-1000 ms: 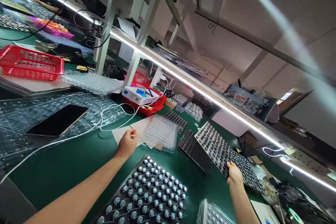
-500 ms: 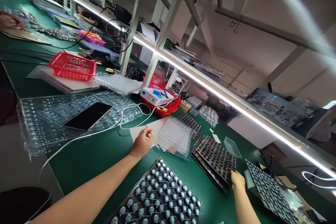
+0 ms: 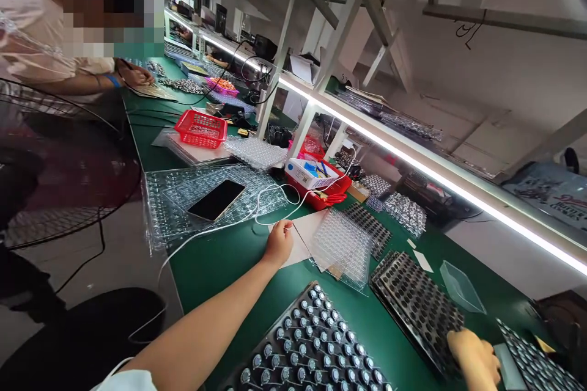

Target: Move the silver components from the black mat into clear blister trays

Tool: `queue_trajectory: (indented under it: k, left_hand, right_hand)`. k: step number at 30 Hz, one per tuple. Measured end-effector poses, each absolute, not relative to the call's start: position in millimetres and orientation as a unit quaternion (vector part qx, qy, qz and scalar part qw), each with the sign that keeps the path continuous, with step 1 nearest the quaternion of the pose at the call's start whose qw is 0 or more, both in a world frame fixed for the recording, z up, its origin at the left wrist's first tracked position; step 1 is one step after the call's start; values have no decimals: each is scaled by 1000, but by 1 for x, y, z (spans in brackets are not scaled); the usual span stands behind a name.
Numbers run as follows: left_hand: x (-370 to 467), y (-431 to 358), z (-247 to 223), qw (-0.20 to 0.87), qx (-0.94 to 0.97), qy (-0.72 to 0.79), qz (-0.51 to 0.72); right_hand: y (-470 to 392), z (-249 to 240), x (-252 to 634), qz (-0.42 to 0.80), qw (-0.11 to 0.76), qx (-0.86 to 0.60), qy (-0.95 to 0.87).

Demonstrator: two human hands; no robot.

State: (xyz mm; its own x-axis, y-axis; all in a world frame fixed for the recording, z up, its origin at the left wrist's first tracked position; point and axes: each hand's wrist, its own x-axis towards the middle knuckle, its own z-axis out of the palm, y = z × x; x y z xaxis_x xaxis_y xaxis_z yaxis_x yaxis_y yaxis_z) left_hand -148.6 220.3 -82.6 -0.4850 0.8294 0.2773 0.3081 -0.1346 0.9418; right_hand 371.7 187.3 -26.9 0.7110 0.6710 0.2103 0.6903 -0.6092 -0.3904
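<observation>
My left hand [image 3: 280,242] is closed above a pale sheet of paper [image 3: 298,250]; a thin dark line runs beside the fingers, and what they hold, if anything, is unclear. Low in the middle lies a black tray [image 3: 316,291] carrying rows of small round silver-topped components [image 3: 316,336] with wire leads. At lower right, my right hand [image 3: 474,354] is at the near corner of a stack of black pocketed trays [image 3: 417,305]. Its fingers are curled and partly hidden, so any grip cannot be made out. A clear pocketed plastic sheet [image 3: 343,247] rests between my hands.
A phone [image 3: 216,200] lies on clear plastic trays [image 3: 165,195] at left, with a white cable [image 3: 183,244] trailing past. Behind stand a red basket [image 3: 202,129] and a white box [image 3: 312,174]. A clear box [image 3: 462,287] is at right. Another person [image 3: 36,30] works at far left.
The view has swung left, bringing the other person into sight. My right hand has turned and shifted past the tray stack's corner to the right. My left hand stays closed over the paper.
</observation>
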Motion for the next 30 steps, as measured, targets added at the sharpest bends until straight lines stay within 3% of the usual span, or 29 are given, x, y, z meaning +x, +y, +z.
queue_trajectory:
  k: [3,9,16,23,30]
  left_hand:
    - [-150,221,-81,204,488,635,564]
    - [-163,216,-81,209,603,674,373]
    - [-162,196,-72,227,703,656,156]
    - [-174,220,-54,183,681,689,168]
    - [-151,256,-52,151,647,722,193]
  right_hand:
    - [196,-18,341,-4,158,-879,-450]
    - [188,-6,213,-47,93,-672,-733]
    - [158,-5,102,-37,47,-553,-831]
    - [175,-11,62,-35,-11,-557,-830]
    - [210,-29,67,40,-66,-607,-791]
